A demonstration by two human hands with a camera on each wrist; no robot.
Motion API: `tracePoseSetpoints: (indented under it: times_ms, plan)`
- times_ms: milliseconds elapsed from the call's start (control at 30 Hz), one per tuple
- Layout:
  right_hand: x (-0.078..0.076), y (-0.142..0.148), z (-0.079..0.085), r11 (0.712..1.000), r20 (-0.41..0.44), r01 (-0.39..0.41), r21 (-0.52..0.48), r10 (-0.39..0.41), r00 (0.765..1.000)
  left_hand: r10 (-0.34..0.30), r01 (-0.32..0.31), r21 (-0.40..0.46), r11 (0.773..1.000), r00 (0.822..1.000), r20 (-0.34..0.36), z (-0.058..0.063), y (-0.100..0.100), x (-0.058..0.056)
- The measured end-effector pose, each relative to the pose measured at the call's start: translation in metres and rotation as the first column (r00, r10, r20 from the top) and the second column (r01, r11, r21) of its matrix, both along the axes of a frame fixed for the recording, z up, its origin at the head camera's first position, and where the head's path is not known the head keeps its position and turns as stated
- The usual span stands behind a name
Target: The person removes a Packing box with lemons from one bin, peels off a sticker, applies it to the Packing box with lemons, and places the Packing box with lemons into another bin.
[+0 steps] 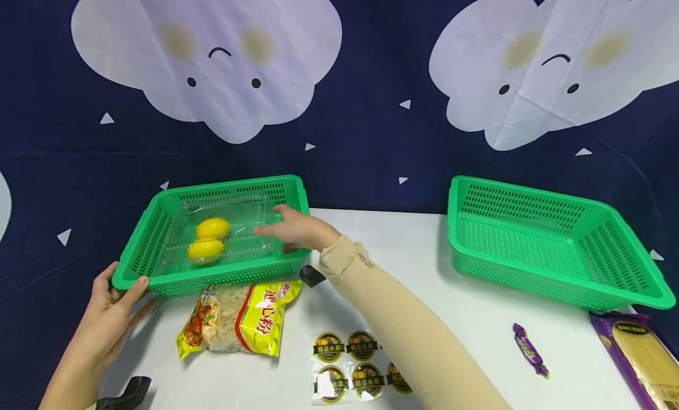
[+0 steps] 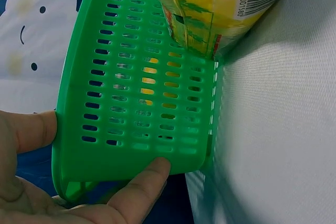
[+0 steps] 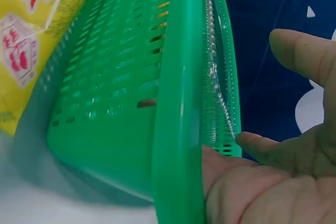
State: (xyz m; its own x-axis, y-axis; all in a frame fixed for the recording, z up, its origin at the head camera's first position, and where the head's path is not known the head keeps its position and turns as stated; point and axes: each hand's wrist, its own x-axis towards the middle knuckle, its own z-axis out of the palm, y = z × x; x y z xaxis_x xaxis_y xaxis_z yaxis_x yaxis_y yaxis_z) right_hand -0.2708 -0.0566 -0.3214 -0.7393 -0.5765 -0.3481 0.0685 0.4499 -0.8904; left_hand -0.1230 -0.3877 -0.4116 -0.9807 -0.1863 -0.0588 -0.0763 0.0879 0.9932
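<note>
A green basket [image 1: 212,274] stands at the left, holding a clear plastic box [image 1: 244,212] and two lemons [image 1: 213,228] in the box. At its near left corner, my left hand [image 1: 108,318] grips the rim; the left wrist view shows a fingertip [image 2: 157,167] against the outer wall. My right hand [image 1: 299,228] reaches over the basket's right end, fingers spread and extended, near the box's right side. In the right wrist view the rim hides part of that hand. Whether its fingertips touch the box is unclear.
A yellow food bag [image 1: 233,318] lies right in front of the basket. A sheet of round stickers [image 1: 345,369] is under my right forearm. Farther right are a second green basket [image 1: 530,251], a purple-wrapped candy [image 1: 530,351] and a purple-edged packet [image 1: 642,363].
</note>
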Motion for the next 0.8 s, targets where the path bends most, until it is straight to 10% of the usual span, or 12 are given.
tracePoseSetpoints:
  times_ms: [400, 800]
  plan:
    - [-0.013, -0.010, -0.004, 0.997, 0.184, 0.039, -0.064, -0.026, 0.983, 0.008, -0.008, -0.013, 1.000, 1.000, -0.020, -0.002, 0.001, 0.001]
    - [-0.013, -0.016, -0.011, 0.998, 0.180, 0.033, -0.056, -0.022, 0.983, 0.022, -0.022, -0.028, 0.999, 1.000, 0.009, -0.001, 0.002, 0.001]
